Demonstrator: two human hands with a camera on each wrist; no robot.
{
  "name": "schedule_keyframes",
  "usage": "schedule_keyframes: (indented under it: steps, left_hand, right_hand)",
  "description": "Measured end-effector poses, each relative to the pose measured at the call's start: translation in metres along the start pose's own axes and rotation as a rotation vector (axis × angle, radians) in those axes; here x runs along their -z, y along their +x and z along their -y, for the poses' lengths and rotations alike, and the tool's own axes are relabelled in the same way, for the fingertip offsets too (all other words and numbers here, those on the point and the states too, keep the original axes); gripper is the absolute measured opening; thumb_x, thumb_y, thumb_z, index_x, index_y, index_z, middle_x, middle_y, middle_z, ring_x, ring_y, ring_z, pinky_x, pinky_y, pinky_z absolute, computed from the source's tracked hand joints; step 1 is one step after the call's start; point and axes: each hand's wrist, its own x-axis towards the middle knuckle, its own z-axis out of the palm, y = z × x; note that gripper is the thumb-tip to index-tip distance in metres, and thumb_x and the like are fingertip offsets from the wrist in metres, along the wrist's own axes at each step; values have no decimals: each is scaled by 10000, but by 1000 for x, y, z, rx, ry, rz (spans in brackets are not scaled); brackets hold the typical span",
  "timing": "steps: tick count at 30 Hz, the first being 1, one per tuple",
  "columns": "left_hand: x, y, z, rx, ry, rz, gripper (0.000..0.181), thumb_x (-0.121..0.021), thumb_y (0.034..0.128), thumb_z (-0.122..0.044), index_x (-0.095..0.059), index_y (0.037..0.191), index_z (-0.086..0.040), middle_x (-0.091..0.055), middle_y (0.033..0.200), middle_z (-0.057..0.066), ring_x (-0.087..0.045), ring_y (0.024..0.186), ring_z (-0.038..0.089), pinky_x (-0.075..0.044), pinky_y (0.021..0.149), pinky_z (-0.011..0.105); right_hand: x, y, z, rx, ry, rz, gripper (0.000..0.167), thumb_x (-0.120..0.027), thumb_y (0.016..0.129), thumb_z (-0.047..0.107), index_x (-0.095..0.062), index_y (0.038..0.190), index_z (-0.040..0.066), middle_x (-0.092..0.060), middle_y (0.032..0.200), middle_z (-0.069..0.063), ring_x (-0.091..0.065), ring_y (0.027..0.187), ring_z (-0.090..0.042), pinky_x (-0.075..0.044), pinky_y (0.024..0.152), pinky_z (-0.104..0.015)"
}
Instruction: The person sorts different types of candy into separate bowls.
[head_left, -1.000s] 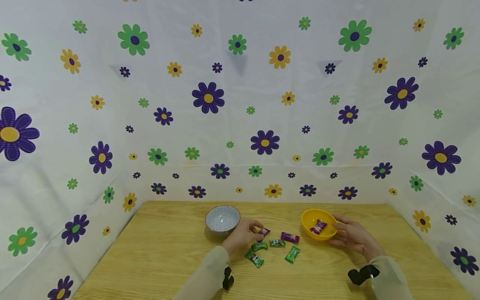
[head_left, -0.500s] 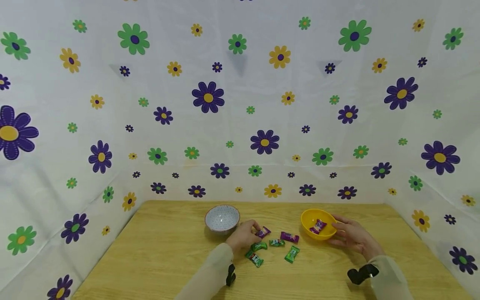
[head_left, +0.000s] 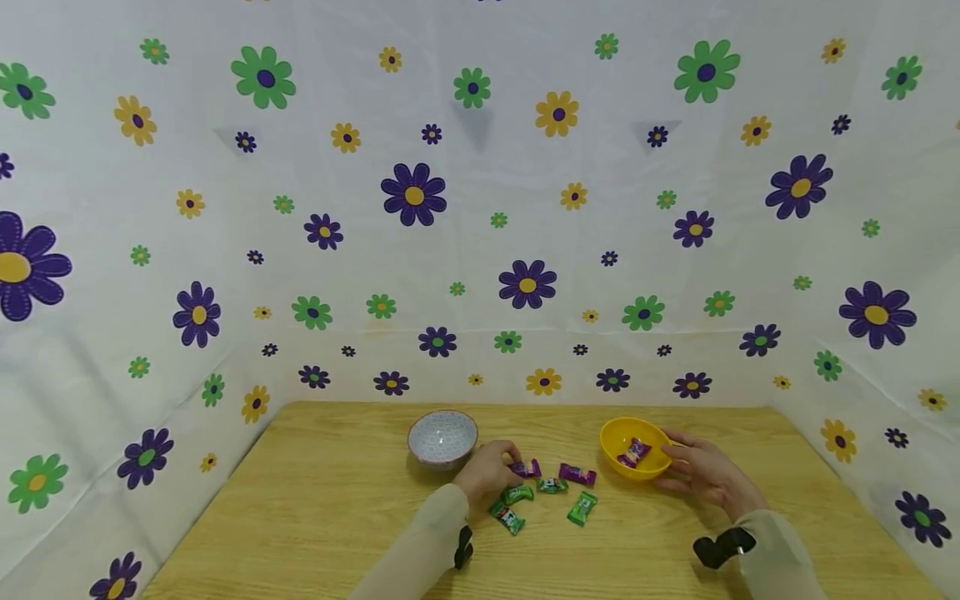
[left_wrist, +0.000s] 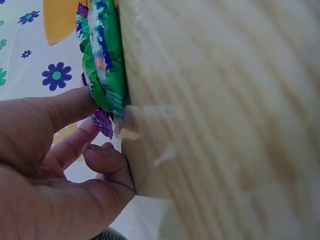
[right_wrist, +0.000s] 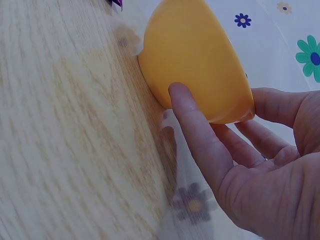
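Observation:
My left hand (head_left: pixel 486 473) reaches over the table, its fingertips at the left end of a purple-wrapped candy (head_left: pixel 527 469). In the left wrist view the thumb stands apart from the fingers, and a green-wrapped candy (left_wrist: pixel 106 60) hides most of the purple one. On the right, a yellow bowl (head_left: pixel 613 435) stands on the table with another purple candy (head_left: pixel 633 452) inside. My right hand (head_left: pixel 708 473) holds this bowl by its right side. The right wrist view shows one digit against the bowl's outer wall (right_wrist: pixel 195 60) and another at its rim.
A grey-blue patterned bowl (head_left: pixel 442 435) with a red rim stands behind my left hand. Between the bowls lie another purple candy (head_left: pixel 577 474) and several green ones, including one nearer me (head_left: pixel 582 507). A flowered cloth (head_left: pixel 480 250) walls in the wooden table (head_left: pixel 315 500).
My left hand has moved slightly right onto the purple candy's end. That candy has turned from slanting to nearly level. My right hand and the yellow bowl have stayed in place.

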Motion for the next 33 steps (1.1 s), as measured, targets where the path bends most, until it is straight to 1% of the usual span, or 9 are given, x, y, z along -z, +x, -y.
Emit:
schedule_keyframes:
  steps: [3, 8, 11, 14, 17, 21, 26, 30, 33]
  left_hand:
    - [0, 0, 1, 3, -11, -14, 178, -777, 801, -52, -657, 930, -78, -615, 1053, 86, -500, 889, 197, -451, 741, 319]
    - [0, 1, 1, 19, -57, -8, 157, -781, 796, -43, -674, 905, -78, -609, 989, 79, -505, 824, 189, -421, 638, 274]
    - [0, 3, 3, 31, -90, 14, 156, -779, 803, -46, -683, 919, -86, -621, 1010, 70, -510, 799, 172, -423, 615, 259]
    - [0, 4, 5, 46, -165, 54, 169, -780, 811, -64, -695, 955, -92, -638, 994, 71, -509, 746, 152, -418, 588, 244]
    - [0, 5, 6, 46, -237, 90, 191, -788, 814, -97, -704, 986, -95, -640, 1006, 64, -506, 760, 156, -415, 621, 248]
    - [-1, 7, 6, 44, -242, 102, 201, -798, 813, -153, -720, 995, -124, -638, 1089, 38, -501, 876, 187, -407, 727, 286]
    - [-2, 6, 4, 55, -271, 106, 218, -810, 802, -198, -732, 1002, -157, -644, 1143, 14, -508, 980, 208, -428, 856, 396]
    - [-2, 8, 7, 46, -319, 118, 249, -817, 795, -244, -741, 1023, -178, -642, 1172, 16, -512, 1003, 219, -431, 871, 418]
    - [-1, 10, 7, 29, -324, 118, 275, -810, 801, -288, -741, 1049, -192, -618, 1230, 34, -522, 1037, 232, -448, 871, 419]
  right_hand:
    - [-1, 1, 0, 0, 2, 4, 651, -503, 1026, 164, -156, 1559, 27, -145, 1571, -301, -609, 1074, -236, -538, 928, -464]
    - [-2, 1, 2, 2, -3, 2, 641, -491, 1029, 160, -158, 1560, 29, -151, 1571, -296, -602, 1093, -253, -534, 933, -468]
    - [-2, 1, 3, 1, -8, -6, 637, -494, 1029, 162, -165, 1558, 27, -155, 1567, -300, -605, 1095, -265, -537, 930, -465]
    - [-2, 2, 3, -5, -11, -13, 638, -499, 1028, 161, -169, 1556, 27, -157, 1565, -305, -602, 1106, -280, -539, 927, -462]
    - [-2, 2, 2, -9, -17, -17, 639, -500, 1027, 160, -167, 1556, 28, -161, 1565, -307, -603, 1103, -278, -539, 928, -458]
    - [-2, 1, 0, -5, -14, -17, 648, -509, 1024, 165, -166, 1557, 31, -162, 1569, -302, -612, 1073, -244, -539, 931, -453]
    - [-3, 1, 0, 1, -10, -13, 652, -507, 1024, 166, -159, 1558, 29, -157, 1569, -302, -619, 1053, -224, -537, 933, -457]
    - [-2, 1, 0, 6, -14, -14, 655, -510, 1023, 167, -159, 1558, 26, -161, 1564, -308, -617, 1068, -239, -536, 933, -462]
    - [-2, 2, 0, 7, -16, -16, 654, -511, 1023, 167, -161, 1558, 26, -165, 1562, -309, -614, 1075, -248, -537, 931, -464]
